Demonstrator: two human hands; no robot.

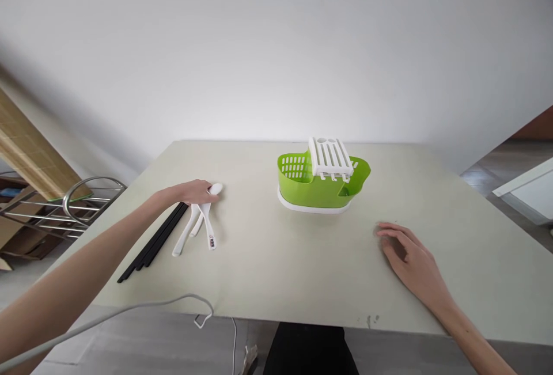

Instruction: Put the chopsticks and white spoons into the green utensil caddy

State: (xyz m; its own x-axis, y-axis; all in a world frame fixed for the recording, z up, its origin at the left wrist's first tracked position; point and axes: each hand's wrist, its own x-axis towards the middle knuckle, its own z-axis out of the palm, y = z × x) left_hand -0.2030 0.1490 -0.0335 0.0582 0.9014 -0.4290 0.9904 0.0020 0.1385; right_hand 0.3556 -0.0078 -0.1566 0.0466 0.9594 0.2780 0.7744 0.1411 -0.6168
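Note:
My left hand (196, 192) reaches over the white spoons at the left of the table, its fingers closed around one white spoon (216, 189). Three white handles fan out below that hand, and one handle (210, 237) bears a small dark label. Most of the spoons' upper ends are hidden under the fingers. Several black chopsticks (153, 242) lie side by side just left of the spoons. My right hand (410, 262) rests on the right part of the table, fingers apart and loosely bent, holding nothing.
A green basket (311, 193) with a white base and a white slotted holder (332, 157) stands mid-table. A grey cable (142, 305) crosses the front left edge. Metal racks (69, 208) and a wooden board (38, 144) stand left of the table (276, 271); a wall is behind.

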